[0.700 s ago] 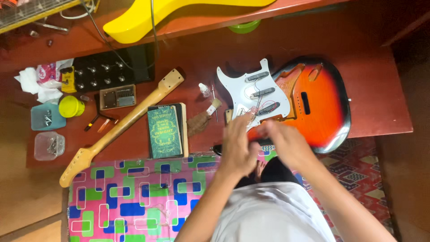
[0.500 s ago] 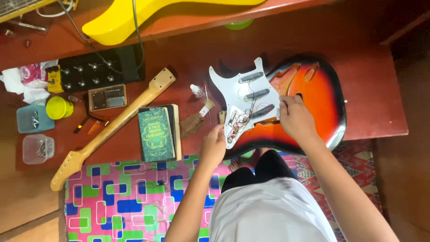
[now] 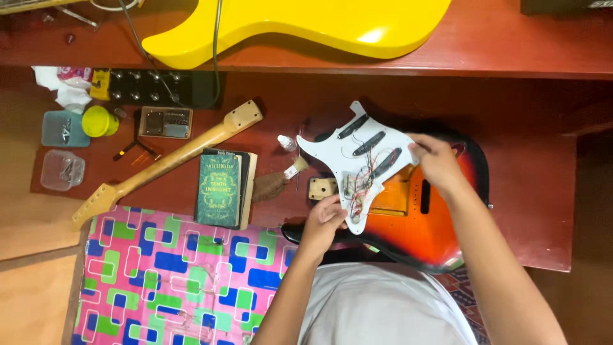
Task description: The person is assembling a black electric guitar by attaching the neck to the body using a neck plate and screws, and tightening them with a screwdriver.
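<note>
White plastic pickguard, three black pickups on it, is tilted up off the sunburst guitar body on the red wooden counter. Left hand pinches its lower edge, fingers pressed together near the exposed wiring; right hand holds the upper right edge, fingers curled over the rim. Judgement: the plate is light, thin and somewhat flexible, best held by its edges; the thin red and dark wires tethering it to the body look fragile and limit lift. Just left lie a small wooden block, a brush, a small dropper bottle, a green book. Detached maple neck farther left; yellow guitar body above, well apart.
</note>
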